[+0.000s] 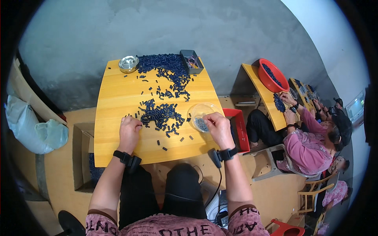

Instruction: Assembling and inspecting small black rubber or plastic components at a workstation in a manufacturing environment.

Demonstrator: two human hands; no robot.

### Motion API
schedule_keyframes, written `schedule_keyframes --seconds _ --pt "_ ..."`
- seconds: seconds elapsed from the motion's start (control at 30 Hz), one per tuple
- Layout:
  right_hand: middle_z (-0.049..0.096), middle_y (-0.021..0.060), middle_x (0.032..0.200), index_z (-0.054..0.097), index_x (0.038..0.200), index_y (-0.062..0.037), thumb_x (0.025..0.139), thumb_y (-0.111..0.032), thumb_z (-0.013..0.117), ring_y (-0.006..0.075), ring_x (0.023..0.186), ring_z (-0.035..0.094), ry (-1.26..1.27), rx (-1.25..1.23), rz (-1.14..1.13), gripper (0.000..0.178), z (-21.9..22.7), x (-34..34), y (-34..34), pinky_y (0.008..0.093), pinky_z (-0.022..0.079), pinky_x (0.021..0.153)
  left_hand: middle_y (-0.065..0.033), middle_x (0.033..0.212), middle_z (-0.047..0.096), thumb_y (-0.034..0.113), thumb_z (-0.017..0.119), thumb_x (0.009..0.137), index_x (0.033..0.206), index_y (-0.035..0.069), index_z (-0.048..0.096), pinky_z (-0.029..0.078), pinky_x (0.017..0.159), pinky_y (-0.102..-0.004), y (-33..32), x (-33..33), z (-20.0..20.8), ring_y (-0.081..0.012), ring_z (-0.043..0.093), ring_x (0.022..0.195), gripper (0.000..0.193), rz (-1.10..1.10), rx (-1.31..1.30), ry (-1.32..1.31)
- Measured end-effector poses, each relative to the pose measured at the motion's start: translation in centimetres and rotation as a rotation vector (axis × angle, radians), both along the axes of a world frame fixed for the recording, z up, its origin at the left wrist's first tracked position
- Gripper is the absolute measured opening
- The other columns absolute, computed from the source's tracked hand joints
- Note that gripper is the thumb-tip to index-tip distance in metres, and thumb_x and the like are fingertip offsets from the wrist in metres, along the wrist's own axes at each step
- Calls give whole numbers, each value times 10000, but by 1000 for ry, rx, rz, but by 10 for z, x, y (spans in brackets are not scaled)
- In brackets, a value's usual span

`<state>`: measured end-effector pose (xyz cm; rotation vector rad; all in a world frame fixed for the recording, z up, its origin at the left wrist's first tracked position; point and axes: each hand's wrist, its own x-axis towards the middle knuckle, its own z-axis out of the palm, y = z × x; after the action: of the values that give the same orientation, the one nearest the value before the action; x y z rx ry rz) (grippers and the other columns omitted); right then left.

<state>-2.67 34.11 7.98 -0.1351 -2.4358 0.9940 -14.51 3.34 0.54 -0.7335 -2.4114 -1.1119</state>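
Observation:
My left hand [130, 133] is at the left edge of a loose pile of small dark blue, tube-like pieces [162, 117] on the yellow wooden table [118, 92]. Its fingers are curled together, and whatever they pinch is too small to make out. Over the rim of a clear round plastic tub [210, 108] reaches my right hand [219, 128], thumb and fingertips drawn together. Small greyish parts [201, 125] lie in the tub beside those fingertips. Whether a part is held there is hidden. A dark band with a small device sits on each wrist.
A bigger heap of dark blue pieces [159, 63] lies at the table's far edge, between a metal bowl [128, 64] and a grey box [195, 71]. Right of the table stands a red crate [245, 143]; left, a cardboard box [80, 157]. A co-worker [307, 151] sits at another table [271, 112].

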Motion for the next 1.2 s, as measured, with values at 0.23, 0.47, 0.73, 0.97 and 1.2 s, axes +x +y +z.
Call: schedule_keyframes --seconds 0.23,0.47,0.73,0.97,1.2 --pt "647 177 800 692 810 -12 727 27 667 365 796 640 -127 343 40 95 -24 -29 37 432 514 729 -111 815 627 -77 667 733 828 0 642 483 700 -339 -8 28 20 -260 590 740 124 -20 173 -224" --pt "642 164 793 722 779 -45 712 34 653 342 790 644 -168 255 90 124 -26 -40 33 417 521 736 -76 860 633 -86 634 821 971 -18 668 496 752 -247 -28 64 33 -145 619 807 168 -49 348 -449" --pt "645 158 822 755 843 -72 682 90 607 342 887 647 -282 460 139 272 -31 -34 41 427 517 808 -58 911 629 -68 632 834 993 -19 679 476 791 -234 -34 89 32 -134 607 870 174 -46 444 -670" --pt "648 183 891 756 847 -76 679 84 603 357 916 637 -314 364 118 278 -16 -31 38 425 512 835 -53 901 624 -59 627 838 987 -18 681 470 791 -234 -32 97 39 -131 602 863 163 -91 420 -636" --pt "648 190 868 743 777 -62 667 81 619 364 893 640 -221 399 45 219 -16 -31 30 419 515 820 -54 906 628 -59 625 841 983 -17 680 463 780 -232 -31 104 33 -132 600 865 159 -87 429 -663"
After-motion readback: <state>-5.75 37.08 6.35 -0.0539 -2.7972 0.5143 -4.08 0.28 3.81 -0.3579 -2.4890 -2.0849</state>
